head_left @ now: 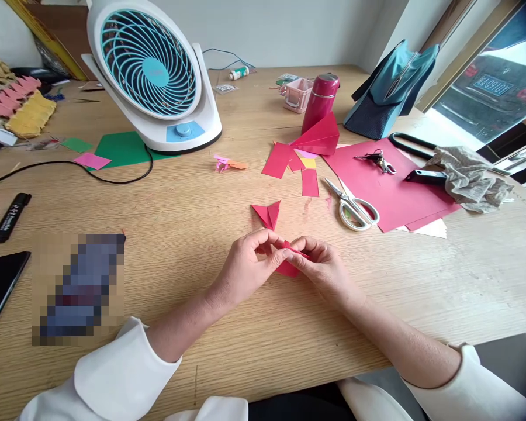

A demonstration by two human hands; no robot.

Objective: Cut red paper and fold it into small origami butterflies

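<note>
Pinched between the fingertips of both hands is a small piece of red paper (288, 269), folded at its upper edge and partly hidden by the fingers. My left hand (256, 255) grips it from the left, thumb and forefinger together. From the other side my right hand (322, 264) pinches it, the two thumbs almost meeting. Just beyond the left fingers lies a folded red paper piece (268, 214) with pointed corners. White-handled scissors (355, 207) rest to the right, blades partly apart.
A fan (153, 76) stands at the back left, its black cable (127, 180) crossing the table. Red sheets (390, 193) with keys lie at right, near a blue bag (392, 88). Red paper scraps (277, 161) sit before a pink flask (322, 99). A marker (11, 217) lies left.
</note>
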